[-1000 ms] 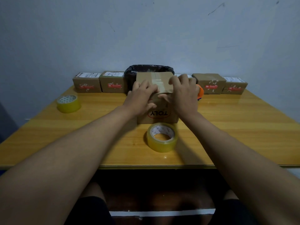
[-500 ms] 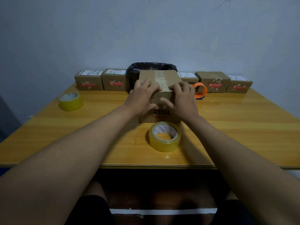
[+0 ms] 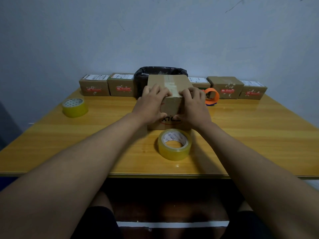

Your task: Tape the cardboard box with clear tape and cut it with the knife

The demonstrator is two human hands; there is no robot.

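Observation:
A brown cardboard box with a red oval logo stands mid-table, a strip of clear tape running along its top seam and over the near edge. My left hand and my right hand both lie flat on the box's near top edge and front face, fingers pressing beside the tape, thumbs down on the front. A roll of clear yellowish tape lies flat on the table just in front of the box. No knife shows.
Several small labelled cardboard boxes line the far edge of the wooden table. A black-lined bin stands behind the main box. A second tape roll lies at the left; an orange tape dispenser at the right.
Both hands have slid from the box's top toward me, down over its near edge onto the front face. The box and tape roll stay put.

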